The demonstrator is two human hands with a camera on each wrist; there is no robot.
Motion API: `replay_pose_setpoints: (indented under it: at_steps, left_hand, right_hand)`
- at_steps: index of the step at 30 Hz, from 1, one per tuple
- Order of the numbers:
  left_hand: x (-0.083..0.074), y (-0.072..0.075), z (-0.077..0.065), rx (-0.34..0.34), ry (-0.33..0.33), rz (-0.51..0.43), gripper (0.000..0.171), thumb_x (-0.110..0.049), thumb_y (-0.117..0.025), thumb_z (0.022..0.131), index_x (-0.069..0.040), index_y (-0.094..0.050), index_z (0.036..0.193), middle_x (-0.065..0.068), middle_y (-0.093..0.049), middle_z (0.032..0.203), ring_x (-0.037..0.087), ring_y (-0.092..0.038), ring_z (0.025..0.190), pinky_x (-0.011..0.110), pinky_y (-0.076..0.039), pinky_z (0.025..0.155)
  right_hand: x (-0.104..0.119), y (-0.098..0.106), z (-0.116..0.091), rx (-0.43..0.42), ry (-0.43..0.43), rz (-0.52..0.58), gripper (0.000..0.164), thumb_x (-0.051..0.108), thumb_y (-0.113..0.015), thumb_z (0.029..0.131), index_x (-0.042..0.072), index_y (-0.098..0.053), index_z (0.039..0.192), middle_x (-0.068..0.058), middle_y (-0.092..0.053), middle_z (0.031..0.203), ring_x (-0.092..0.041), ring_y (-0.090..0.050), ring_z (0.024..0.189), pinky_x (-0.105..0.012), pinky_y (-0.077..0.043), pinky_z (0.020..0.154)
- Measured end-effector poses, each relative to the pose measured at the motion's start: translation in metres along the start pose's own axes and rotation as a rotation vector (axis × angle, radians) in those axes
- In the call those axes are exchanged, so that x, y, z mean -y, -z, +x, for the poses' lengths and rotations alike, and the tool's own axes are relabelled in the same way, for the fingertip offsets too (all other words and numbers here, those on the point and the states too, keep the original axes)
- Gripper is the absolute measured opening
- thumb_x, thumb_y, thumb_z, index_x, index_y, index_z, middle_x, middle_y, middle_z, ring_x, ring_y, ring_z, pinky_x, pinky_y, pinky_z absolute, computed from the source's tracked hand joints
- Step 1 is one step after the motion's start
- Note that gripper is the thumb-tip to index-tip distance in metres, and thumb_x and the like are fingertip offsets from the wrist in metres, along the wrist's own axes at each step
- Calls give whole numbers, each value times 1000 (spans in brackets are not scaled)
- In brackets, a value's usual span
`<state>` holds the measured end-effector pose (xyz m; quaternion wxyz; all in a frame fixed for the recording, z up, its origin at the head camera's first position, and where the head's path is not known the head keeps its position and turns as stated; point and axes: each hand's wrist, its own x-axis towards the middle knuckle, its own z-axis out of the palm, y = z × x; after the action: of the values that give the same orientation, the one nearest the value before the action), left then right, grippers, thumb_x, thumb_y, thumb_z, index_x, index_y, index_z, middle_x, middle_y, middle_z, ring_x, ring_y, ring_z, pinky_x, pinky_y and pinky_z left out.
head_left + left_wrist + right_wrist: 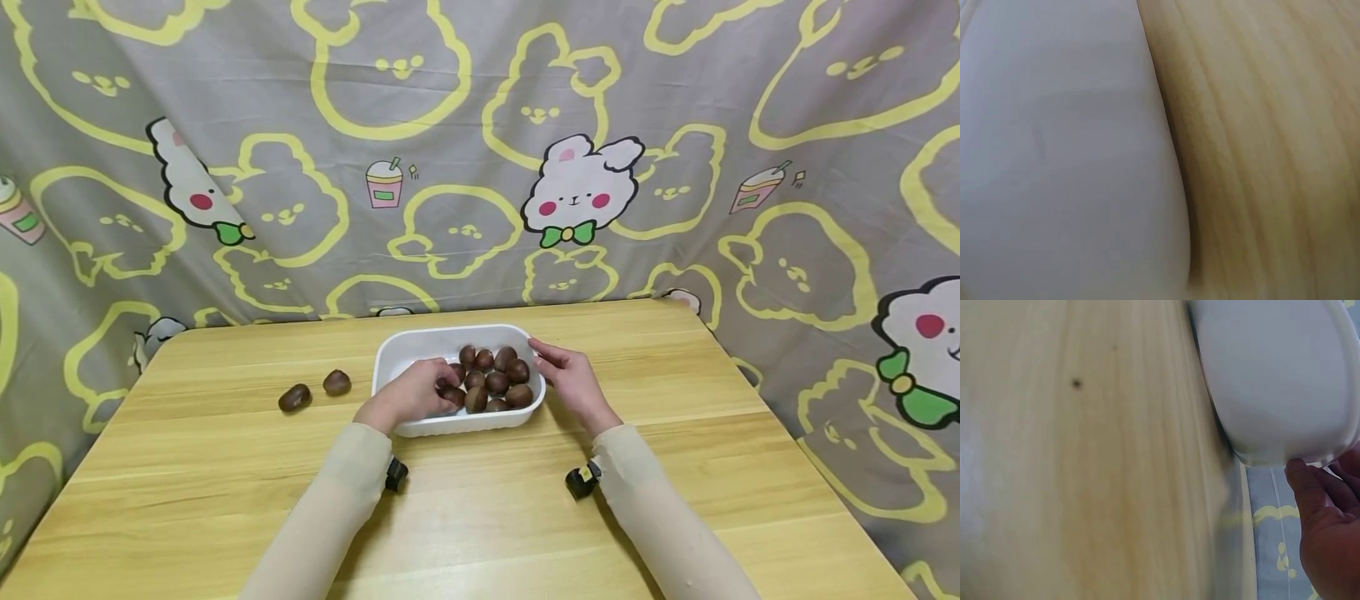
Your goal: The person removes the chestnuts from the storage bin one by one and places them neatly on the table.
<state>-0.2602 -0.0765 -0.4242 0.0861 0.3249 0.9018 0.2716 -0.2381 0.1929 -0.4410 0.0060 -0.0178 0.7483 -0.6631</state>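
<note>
A white rectangular tray (465, 426) stands on the wooden table, with several brown chestnuts (497, 383) gathered in its right part. My left hand (411, 392) reaches over the front left rim. Its curled fingers and thumb are around a chestnut (453, 397) at the left of the group, partly covering it. At the tray's right end, my right hand (573, 385) rests its fingertips against the outer wall. In the right wrist view those fingertips (1296, 467) meet the white end wall (1279, 387). The left wrist view shows only the tray's outer side (1072, 150) and wood.
Two loose chestnuts, one nearer (295, 397) and one farther (337, 382), lie on the table (480, 533) left of the tray. A grey cloth (465, 125) with yellow outlines and rabbit figures hangs behind and beside the table. Each sleeve has a small black camera at the wrist.
</note>
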Motion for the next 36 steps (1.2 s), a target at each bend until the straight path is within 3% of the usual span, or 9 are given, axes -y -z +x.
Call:
replay_pose_setpoints:
  at_steps: [10, 23, 36]
  left_hand:
    - [-2, 4, -2, -9, 47, -33, 24, -7, -82, 78, -1, -73, 100, 3, -62, 93, 17, -61, 87, 32, -51, 83]
    - [14, 30, -24, -160, 29, -202, 24, -3, -79, 82, 1, -71, 104, 6, -63, 97, 23, -62, 94, 40, -52, 85]
    - [24, 51, -45, -255, 61, -312, 27, -7, -78, 85, 2, -70, 109, 8, -62, 104, 26, -61, 101, 35, -55, 84]
  right_hand:
    - [-1, 1, -1, -7, 2, 3, 37, 3, -56, 100, 1, -55, 137, -17, -50, 141, -29, -49, 128, -32, -47, 97]
    - [-1, 0, 4, 2, -1, -13, 37, 6, -57, 100, 3, -55, 137, -14, -50, 142, -27, -49, 128, -32, -47, 96]
    - [1, 0, 2, -9, -23, -22, 37, 5, -56, 100, 3, -55, 137, -14, -49, 142, -27, -49, 128, -29, -47, 96]
